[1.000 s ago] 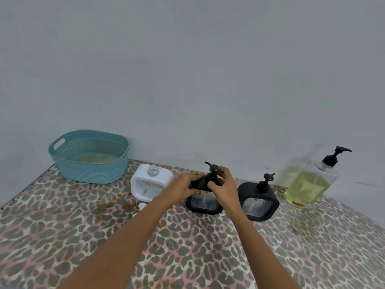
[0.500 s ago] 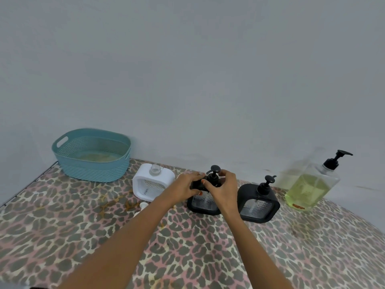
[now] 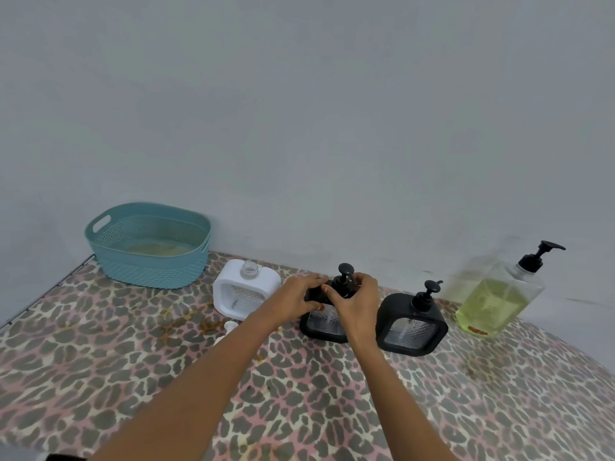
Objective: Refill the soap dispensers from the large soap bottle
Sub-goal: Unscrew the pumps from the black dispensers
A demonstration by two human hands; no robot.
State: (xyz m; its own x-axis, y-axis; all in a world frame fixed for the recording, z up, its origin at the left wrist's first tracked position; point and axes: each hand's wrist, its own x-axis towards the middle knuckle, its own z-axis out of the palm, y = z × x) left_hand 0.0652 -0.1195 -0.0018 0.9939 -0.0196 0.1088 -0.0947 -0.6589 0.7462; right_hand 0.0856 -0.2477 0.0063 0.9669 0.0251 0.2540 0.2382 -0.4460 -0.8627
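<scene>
Leopard-print counter [image 3: 332, 410], by back edge: middle black square plastic dispenser [image 3: 321, 324] stands upright. Left hand [image 3: 299, 296] grips its shoulder, right hand [image 3: 357, 301] curls round black pump [image 3: 346, 271]; axis vertical, so prob. twist-off next. Large clear bottle w/ yellow-green soap [image 3: 492, 301] sits nearer right hand.

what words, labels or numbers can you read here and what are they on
No text here reads as words.
white dispenser: tiny grey print on its window, too small to read.
soap bottle: orange mark near its base, too blurred to read.
held black dispenser, other black dispenser, basket: no print seen.
</scene>
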